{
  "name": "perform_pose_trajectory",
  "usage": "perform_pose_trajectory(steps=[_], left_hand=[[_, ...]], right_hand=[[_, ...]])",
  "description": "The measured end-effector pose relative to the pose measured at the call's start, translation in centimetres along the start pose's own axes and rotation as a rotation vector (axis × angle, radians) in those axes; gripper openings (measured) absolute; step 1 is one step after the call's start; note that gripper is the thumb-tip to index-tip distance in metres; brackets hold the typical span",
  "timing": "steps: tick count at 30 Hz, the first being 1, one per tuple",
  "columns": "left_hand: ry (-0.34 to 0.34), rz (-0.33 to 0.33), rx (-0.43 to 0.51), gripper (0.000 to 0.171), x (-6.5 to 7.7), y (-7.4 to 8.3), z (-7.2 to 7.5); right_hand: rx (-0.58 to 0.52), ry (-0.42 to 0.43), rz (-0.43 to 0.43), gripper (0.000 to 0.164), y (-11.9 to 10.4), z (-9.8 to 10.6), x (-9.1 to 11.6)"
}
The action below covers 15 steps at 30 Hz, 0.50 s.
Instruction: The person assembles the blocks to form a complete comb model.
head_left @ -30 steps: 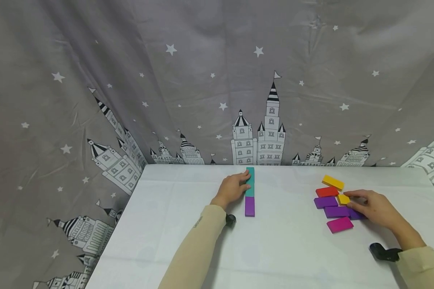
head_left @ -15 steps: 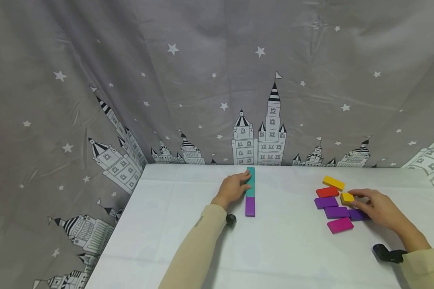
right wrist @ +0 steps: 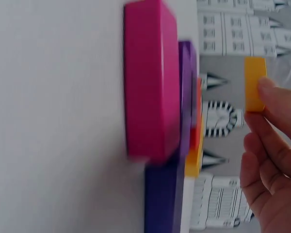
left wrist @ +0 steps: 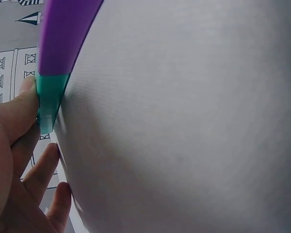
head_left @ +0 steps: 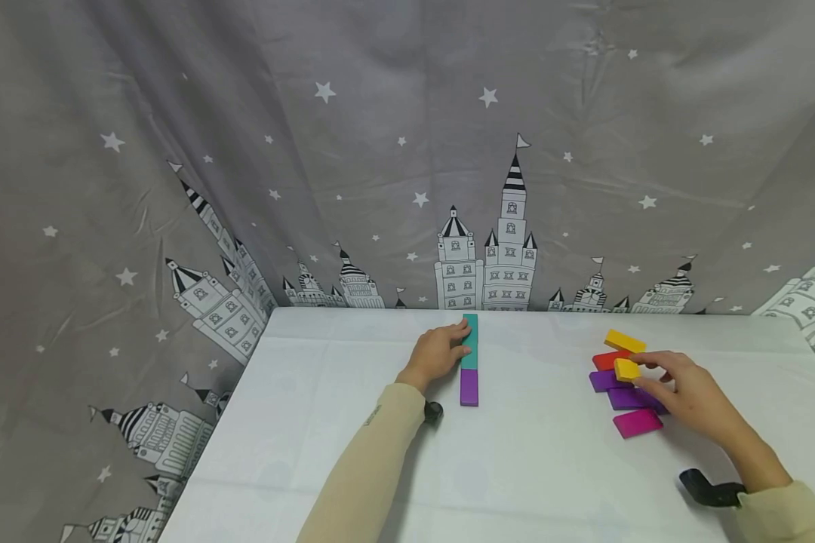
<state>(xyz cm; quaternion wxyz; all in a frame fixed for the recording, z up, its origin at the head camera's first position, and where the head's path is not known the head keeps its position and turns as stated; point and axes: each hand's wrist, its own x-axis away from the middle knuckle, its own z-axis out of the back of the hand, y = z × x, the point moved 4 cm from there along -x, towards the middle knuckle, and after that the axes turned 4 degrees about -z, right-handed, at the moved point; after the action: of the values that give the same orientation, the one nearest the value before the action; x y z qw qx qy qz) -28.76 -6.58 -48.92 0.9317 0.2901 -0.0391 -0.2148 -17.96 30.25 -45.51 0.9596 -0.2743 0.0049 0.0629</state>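
Around the magenta block [head_left: 638, 424], a white tabletop [head_left: 550, 467] is spread, and beyond it a grey castle-printed curtain [head_left: 380, 98] is hung. Just beyond the magenta block are grouped three purple blocks [head_left: 628, 399], one red block [head_left: 607, 361] and one orange-yellow block [head_left: 623, 340], the farthest. Above this group, one yellow block [head_left: 627, 369] is pinched between the thumb and forefinger of the right hand [head_left: 694, 392]; parts of the red and purple blocks are hidden by block and hand. Well left of the magenta block, a turquoise strip [head_left: 472, 351] is joined end to end by one purple piece [head_left: 469, 388]; whether one or two turquoise blocks are present cannot be told. The strip's left side is touched by the left hand [head_left: 431, 356], its thumb and forefinger tips set apart.
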Motion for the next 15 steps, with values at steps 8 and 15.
perform_pose_trajectory(steps=[8,15], left_hand=[[-0.008,0.006,0.017,0.049,0.1,0.2,0.1],[-0.01,0.02,-0.007,0.049,-0.1,-0.1,-0.1]], right_hand=[[-0.026,0.04,0.066,0.041,-2.7,-1.3,0.0],[-0.086,0.058,0.135,0.041,-4.8,-2.3,0.1]])
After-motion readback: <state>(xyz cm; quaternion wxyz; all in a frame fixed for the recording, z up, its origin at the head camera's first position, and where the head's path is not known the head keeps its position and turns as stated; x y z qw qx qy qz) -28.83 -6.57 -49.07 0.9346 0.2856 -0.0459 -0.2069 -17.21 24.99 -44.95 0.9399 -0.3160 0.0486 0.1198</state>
